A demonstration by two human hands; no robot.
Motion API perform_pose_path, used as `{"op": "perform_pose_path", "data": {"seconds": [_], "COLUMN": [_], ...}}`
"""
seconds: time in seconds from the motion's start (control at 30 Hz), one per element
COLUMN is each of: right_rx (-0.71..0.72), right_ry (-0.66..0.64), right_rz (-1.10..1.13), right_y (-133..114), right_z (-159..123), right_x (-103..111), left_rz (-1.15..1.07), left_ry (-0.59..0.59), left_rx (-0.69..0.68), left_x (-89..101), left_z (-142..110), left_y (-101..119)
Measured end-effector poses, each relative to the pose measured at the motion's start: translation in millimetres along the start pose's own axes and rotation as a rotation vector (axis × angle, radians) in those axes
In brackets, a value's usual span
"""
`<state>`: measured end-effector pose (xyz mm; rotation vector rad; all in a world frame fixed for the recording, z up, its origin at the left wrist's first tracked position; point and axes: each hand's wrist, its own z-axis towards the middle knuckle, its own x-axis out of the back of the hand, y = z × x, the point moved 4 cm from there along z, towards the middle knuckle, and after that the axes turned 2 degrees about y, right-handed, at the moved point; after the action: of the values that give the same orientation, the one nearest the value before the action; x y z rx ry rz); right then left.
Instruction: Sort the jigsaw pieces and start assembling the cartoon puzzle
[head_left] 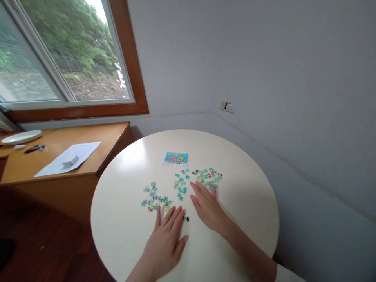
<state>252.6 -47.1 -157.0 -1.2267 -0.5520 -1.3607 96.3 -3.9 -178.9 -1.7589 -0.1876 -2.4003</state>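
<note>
Small jigsaw puzzle pieces (180,185), mostly teal with some pink and yellow, lie loose in groups on a round cream table (123,235). My left hand (168,241) rests palm down near the front, fingers stretched out at the lower edge of the left group of pieces (153,196). A dark piece (187,219) shows beside its fingertips. My right hand (207,201) is flat with fingers spread, just below the right group of pieces (210,175). Whatever is under either palm is hidden. Behind the pieces lies a picture card (176,158) with cartoon figures on teal.
To the left stands a wooden desk (114,137) with a white sheet of paper (85,149), a small white box (69,160), a white plate (22,137) and a dark object (34,149). A wall with a socket (230,107) runs behind the table, and a window is at the upper left.
</note>
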Motion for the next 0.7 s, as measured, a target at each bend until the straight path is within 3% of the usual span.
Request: {"op": "perform_pose_path", "data": {"seconds": [0.1, 0.23, 0.47, 0.7], "right_rx": [-0.119, -0.124, 0.016, 0.141], "right_ry": [0.007, -0.023, -0.086, -0.224], "right_rz": [-0.153, -0.206, -0.050, 0.126], "right_y": [20, 24, -2, -33], "right_z": [12, 15, 6, -19], "right_x": [-6, -13, -12, 4], "left_rz": [0.005, 0.001, 0.030, 0.054], "left_ry": [-0.005, -0.007, 0.007, 0.027], "left_rx": [-0.001, -0.002, 0.012, 0.004], "left_x": [0.5, 1.2, -0.1, -2.2], "left_z": [0, 1, 1, 0], "left_y": [0, 0, 0, 1]}}
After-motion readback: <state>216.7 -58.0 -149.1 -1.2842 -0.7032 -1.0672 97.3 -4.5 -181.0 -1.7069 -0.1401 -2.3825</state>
